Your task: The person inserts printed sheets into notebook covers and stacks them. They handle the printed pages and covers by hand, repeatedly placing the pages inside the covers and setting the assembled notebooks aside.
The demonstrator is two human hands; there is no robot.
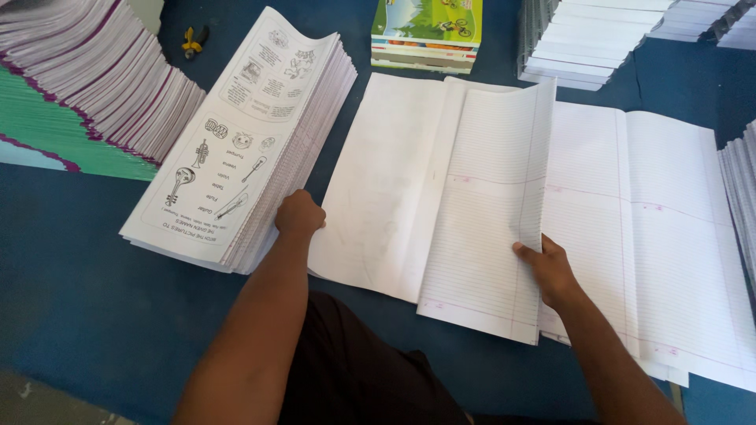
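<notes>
My left hand (298, 214) rests with curled fingers on the near right edge of a tall stack of printed sheets (236, 142) showing drawings of musical instruments. My right hand (549, 270) pinches the edge of a folded bundle of ruled sheets (488, 205), lifted and curving up from the open ruled paper (661, 252) lying flat. A blank white sheet (386, 181) lies between the two hands on the blue floor cover.
Fanned piles with purple and green edges (87, 86) stand at the far left. A yellow-handled tool (191, 41) lies near them. Colourful booklets (426, 35) sit at top centre, white paper stacks (591, 39) at top right, another stack (740, 189) at the right edge.
</notes>
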